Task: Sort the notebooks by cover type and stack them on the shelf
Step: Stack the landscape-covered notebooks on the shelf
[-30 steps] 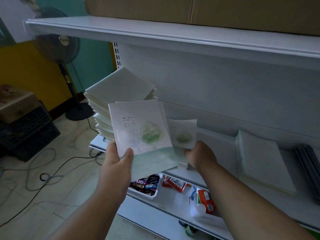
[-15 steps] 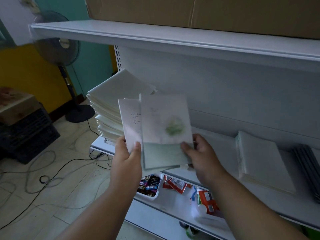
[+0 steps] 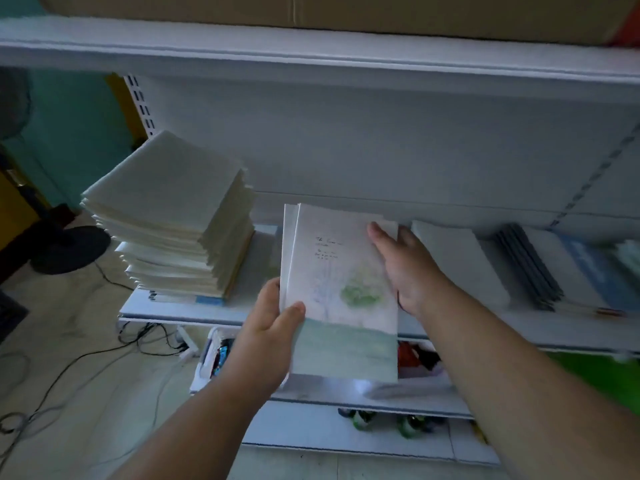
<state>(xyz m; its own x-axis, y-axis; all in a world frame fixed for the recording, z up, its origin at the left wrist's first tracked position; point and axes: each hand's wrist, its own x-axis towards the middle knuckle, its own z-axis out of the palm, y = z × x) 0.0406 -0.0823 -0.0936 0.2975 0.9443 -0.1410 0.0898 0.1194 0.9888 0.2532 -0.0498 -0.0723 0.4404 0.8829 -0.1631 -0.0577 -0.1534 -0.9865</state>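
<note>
A tall stack of notebooks (image 3: 173, 216) stands at the left end of the shelf (image 3: 540, 332). To its right, in front of the shelf, a small bundle of notebooks (image 3: 341, 289) is held between the left hand (image 3: 268, 332) at its lower left edge and the right hand (image 3: 405, 268) at its right edge. Further right on the shelf lies a low stack (image 3: 457, 261), then a row of thin notebooks (image 3: 526, 266). An upper shelf (image 3: 311, 60) runs above, carrying a cardboard box (image 3: 311, 12). A lower shelf (image 3: 398, 398) sits below, and cables (image 3: 69, 368) lie on the floor to the left.
</note>
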